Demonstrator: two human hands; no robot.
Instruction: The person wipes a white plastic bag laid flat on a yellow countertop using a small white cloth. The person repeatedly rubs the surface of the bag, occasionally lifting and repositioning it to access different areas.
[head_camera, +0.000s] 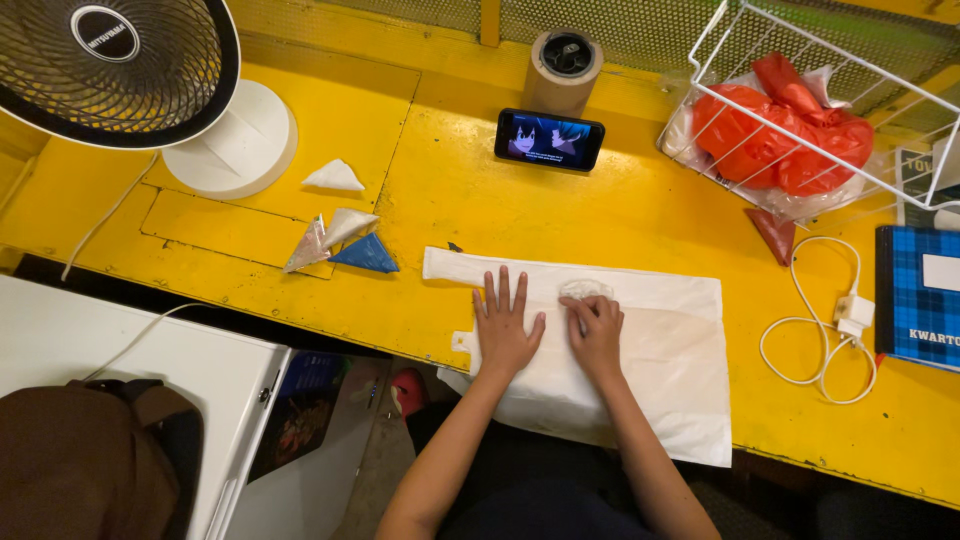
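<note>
On the yellow table (620, 205), both hands press a white bag (670, 360).

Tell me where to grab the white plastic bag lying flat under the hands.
Probably pinch the white plastic bag at its near right corner, coming from the table's front edge. That corner overhangs the edge, so fingers can get beneath it; the rest lies flat, pressed by the left hand and right hand.

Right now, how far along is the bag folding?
Done: three folded triangles lie on the yellow table. In hand: the left hand presses flat on a white plastic bag, while the right hand works its crumpled top edge. Left: this bag is still mostly spread out, and red bags sit in the wire basket.
</note>
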